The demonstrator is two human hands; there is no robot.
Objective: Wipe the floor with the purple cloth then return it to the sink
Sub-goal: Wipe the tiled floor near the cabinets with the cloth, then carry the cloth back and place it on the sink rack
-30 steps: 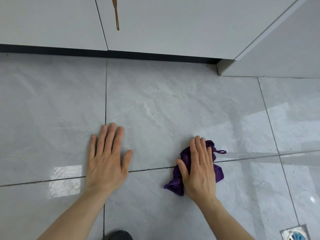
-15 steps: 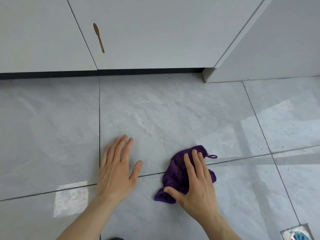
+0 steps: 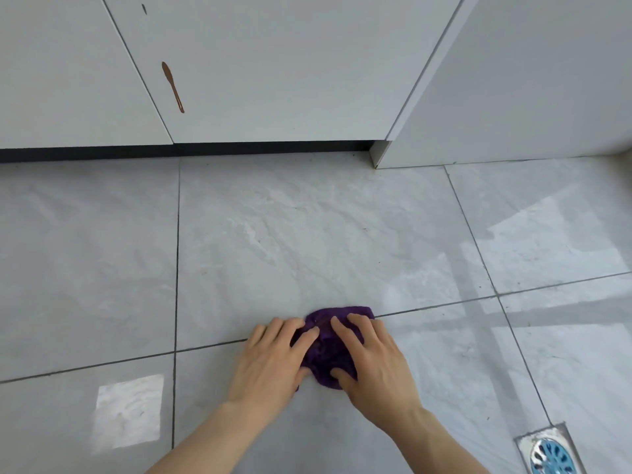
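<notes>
I see the bunched purple cloth (image 3: 328,354) lying on the glossy grey tiled floor (image 3: 273,251), low in the frame and a little right of centre, straddling a dark grout line that runs across the tiles. My left hand (image 3: 270,360) covers its nine o'clock edge, fingers spread and laid over the fabric, with the thumb tucked against the cloth's lower edge. My right hand (image 3: 371,360) presses on its three o'clock side, fingers splayed flat across the top and the thumb reaching in under the lower rim. Both hands rest on the cloth with fingers loosely fanned rather than curled into a fist, and the fabric bulges up between them. I cannot tell whether either hand actually pinches the cloth or only presses it down.

At twelve o'clock from the cloth, well apart, stand the pale grey cabinet doors (image 3: 273,63) above a black recessed plinth (image 3: 171,150). A brown drip stain (image 3: 172,87) runs down one door at about eleven o'clock. At five o'clock, in the bottom right corner, sits a square metal floor drain with a blue insert (image 3: 549,455). A bright square patch of reflected light (image 3: 128,412) lies on the tile at eight o'clock.
</notes>
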